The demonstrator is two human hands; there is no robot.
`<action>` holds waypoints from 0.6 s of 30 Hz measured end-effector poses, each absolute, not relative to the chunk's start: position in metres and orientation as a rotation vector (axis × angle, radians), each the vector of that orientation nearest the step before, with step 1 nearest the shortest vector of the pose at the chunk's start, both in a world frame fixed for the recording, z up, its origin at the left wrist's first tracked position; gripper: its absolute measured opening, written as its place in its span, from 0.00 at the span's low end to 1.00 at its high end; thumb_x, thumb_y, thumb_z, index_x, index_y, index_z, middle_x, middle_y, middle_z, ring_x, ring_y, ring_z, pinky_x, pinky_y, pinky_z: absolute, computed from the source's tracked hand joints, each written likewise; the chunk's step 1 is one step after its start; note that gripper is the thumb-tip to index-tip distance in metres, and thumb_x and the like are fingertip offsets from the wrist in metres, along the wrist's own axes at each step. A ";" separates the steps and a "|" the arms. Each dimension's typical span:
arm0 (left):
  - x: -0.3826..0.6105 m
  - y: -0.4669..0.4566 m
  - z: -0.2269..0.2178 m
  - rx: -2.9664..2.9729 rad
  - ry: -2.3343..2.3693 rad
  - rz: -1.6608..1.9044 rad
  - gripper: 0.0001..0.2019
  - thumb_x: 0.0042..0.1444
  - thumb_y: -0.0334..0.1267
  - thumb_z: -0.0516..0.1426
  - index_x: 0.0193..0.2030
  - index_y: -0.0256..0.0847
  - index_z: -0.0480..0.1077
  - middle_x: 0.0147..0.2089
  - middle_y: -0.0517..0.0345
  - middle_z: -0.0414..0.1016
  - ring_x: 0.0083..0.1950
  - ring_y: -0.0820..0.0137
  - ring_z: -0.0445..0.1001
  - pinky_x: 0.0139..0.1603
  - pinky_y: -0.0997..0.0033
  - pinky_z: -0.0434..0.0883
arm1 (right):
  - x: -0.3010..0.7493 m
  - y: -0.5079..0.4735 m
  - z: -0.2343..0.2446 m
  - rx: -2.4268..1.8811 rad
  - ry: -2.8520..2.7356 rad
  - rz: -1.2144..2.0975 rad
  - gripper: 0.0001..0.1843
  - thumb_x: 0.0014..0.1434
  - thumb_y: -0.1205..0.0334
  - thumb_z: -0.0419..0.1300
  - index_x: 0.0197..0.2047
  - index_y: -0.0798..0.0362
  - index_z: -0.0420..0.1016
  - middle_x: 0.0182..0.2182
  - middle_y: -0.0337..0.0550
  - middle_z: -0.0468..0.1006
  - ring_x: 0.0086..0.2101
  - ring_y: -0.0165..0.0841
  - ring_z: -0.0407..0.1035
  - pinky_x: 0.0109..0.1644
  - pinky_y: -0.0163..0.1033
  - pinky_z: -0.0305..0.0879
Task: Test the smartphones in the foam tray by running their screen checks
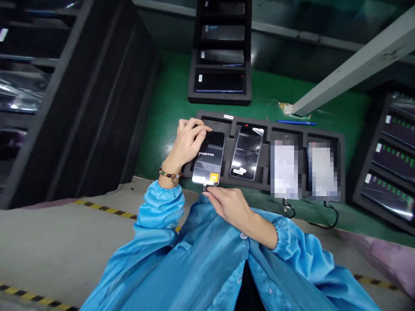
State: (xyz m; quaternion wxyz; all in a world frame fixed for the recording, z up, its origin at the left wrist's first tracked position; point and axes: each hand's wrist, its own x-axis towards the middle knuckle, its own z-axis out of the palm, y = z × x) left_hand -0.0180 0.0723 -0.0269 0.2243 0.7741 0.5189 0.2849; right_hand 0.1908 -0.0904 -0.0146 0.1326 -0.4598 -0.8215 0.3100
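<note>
A smartphone [209, 160] with a lit dark screen, white text and an orange button lies at the left end of a black foam tray [228, 140]. My left hand [189, 140] grips its upper left side, the fingers bent at the top edge. At the phone's bottom edge, my right hand [231, 207] pinches a dark cable plug [205, 188] that meets the port. Most of the cable is hidden by that hand and the blue sleeve. Beside this phone, a second smartphone [247, 153] with a dark screen rests tilted in its slot.
Two blurred-out devices [285, 170] with black cables [332, 216] occupy the tray's right slots. A blue pen [295, 122] lies behind them, near a slanted grey post [350, 69]. More foam trays with phones stand at the back [219, 98], right [359, 190] and stacked left [97, 108] on the green tabletop [171, 86].
</note>
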 end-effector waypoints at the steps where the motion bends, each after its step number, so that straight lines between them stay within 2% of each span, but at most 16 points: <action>1: -0.018 0.073 -0.027 2.139 1.428 0.781 0.25 0.79 0.55 0.46 0.57 0.51 0.83 0.58 0.51 0.77 0.60 0.53 0.66 0.70 0.40 0.63 | 0.190 -0.091 -0.015 -1.357 -2.382 0.886 0.23 0.84 0.50 0.48 0.46 0.51 0.79 0.36 0.40 0.87 0.32 0.31 0.80 0.35 0.38 0.58; 9: -0.016 0.074 -0.029 2.155 1.446 0.752 0.23 0.78 0.54 0.48 0.56 0.51 0.82 0.58 0.50 0.77 0.60 0.51 0.66 0.70 0.37 0.63 | 0.177 -0.089 -0.016 -1.414 -2.364 0.829 0.21 0.82 0.52 0.52 0.41 0.52 0.79 0.31 0.41 0.86 0.28 0.31 0.78 0.31 0.39 0.49; 14: -0.018 0.076 -0.031 2.169 1.471 0.764 0.23 0.78 0.55 0.47 0.56 0.54 0.83 0.58 0.51 0.78 0.62 0.50 0.67 0.71 0.36 0.60 | 0.176 -0.086 -0.011 -1.451 -2.362 0.765 0.25 0.81 0.46 0.51 0.40 0.51 0.81 0.33 0.42 0.87 0.30 0.34 0.80 0.30 0.39 0.48; 18: -0.020 0.077 -0.030 2.161 1.479 0.748 0.24 0.78 0.55 0.46 0.56 0.55 0.83 0.59 0.50 0.78 0.62 0.49 0.68 0.70 0.37 0.59 | 0.170 -0.082 -0.009 -1.435 -2.389 0.696 0.26 0.81 0.47 0.51 0.38 0.52 0.81 0.30 0.44 0.85 0.31 0.35 0.80 0.29 0.37 0.50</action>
